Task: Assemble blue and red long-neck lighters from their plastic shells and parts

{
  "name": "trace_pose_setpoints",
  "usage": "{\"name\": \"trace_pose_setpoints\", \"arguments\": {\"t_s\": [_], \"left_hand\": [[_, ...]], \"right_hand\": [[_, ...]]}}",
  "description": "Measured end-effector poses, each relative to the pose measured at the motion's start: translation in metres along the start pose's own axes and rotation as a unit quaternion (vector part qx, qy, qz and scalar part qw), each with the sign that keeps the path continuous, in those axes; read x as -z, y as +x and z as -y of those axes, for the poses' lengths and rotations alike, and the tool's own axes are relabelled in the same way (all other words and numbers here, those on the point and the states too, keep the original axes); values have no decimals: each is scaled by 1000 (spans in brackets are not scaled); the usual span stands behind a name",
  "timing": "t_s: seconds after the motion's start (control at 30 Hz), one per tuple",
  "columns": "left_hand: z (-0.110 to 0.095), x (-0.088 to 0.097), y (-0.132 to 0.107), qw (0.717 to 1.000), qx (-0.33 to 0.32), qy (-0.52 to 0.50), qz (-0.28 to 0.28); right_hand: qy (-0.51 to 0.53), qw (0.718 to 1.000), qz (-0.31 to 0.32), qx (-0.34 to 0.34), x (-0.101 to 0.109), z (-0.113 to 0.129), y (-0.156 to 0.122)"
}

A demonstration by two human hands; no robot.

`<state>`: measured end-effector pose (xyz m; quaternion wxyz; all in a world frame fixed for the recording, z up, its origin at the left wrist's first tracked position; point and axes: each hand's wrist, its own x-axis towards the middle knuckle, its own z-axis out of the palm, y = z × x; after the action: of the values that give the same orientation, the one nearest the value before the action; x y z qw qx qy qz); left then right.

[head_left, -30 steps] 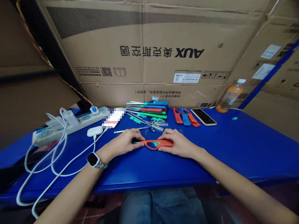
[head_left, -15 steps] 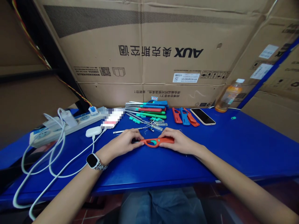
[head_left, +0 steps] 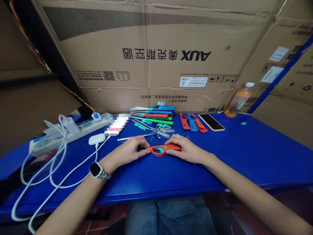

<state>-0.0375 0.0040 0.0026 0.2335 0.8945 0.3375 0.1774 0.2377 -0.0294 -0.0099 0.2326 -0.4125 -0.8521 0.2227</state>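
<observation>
An orange long-nosed lighter (head_left: 162,149) with a teal trigger lies flat on the blue table (head_left: 244,153) in front of me. My left hand (head_left: 130,150) pinches its dark nozzle end. My right hand (head_left: 187,149) is curled over its handle end. Both hands rest on the table. A smartwatch (head_left: 96,169) sits on my left wrist.
Behind the hands lie several assembled lighters (head_left: 154,115), loose small parts (head_left: 162,132), orange and blue handle shells (head_left: 192,122) and a phone (head_left: 211,121). A power strip (head_left: 70,129) with white cables (head_left: 49,169) is at left, a drink bottle (head_left: 237,100) at right. Cardboard boxes (head_left: 158,55) wall off the back.
The hands and the lighter have barely moved. The view has shifted slightly, with everything sitting a little to the left.
</observation>
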Motion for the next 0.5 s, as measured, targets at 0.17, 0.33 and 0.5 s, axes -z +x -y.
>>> {"name": "trace_pose_setpoints", "arguments": {"t_s": [0.17, 0.33, 0.5], "left_hand": [[2, 0, 0, 1000, -13, -5, 8], [4, -1, -1, 1000, -24, -10, 8], [-2, -1, -1, 999, -15, 28, -7]], "right_hand": [[-24, 1000, 6, -4, 1, -4, 0], [-19, 999, 31, -27, 7, -2, 6], [-13, 996, 67, -62, 14, 6, 15]]}}
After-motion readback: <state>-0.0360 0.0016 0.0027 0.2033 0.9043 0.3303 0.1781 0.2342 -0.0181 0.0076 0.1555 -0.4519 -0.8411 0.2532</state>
